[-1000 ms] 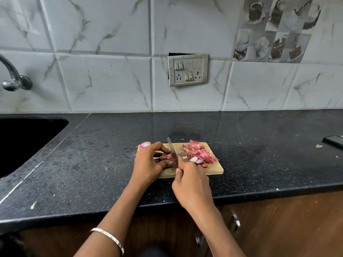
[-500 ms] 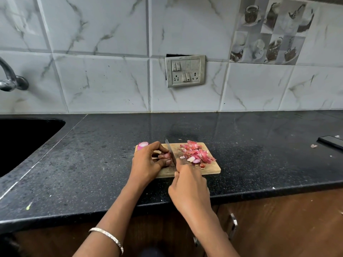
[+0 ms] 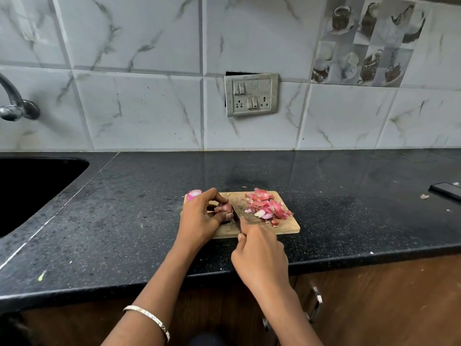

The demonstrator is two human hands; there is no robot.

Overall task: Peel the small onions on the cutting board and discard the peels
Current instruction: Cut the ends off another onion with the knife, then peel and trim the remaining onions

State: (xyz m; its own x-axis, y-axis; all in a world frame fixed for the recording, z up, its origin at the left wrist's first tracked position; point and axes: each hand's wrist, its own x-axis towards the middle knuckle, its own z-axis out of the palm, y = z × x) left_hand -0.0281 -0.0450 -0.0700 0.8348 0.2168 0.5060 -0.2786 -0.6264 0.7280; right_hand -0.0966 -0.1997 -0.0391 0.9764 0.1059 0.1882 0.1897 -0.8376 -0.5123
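Left hand (image 3: 199,218) over the board's (image 3: 287,226) left half, fingers and thumb curled round a small onion (image 3: 224,208), skin partly on. Whether it touches the board: cannot tell. Right hand (image 3: 259,255) at the board's near edge, fist closed round the knife (image 3: 236,217); blade against the onion's right side. Peels (image 3: 267,207) heaped on the board's right half. Peeled onion (image 3: 194,194) at the board's far-left corner. Board lies on the black tabletop (image 3: 149,196).
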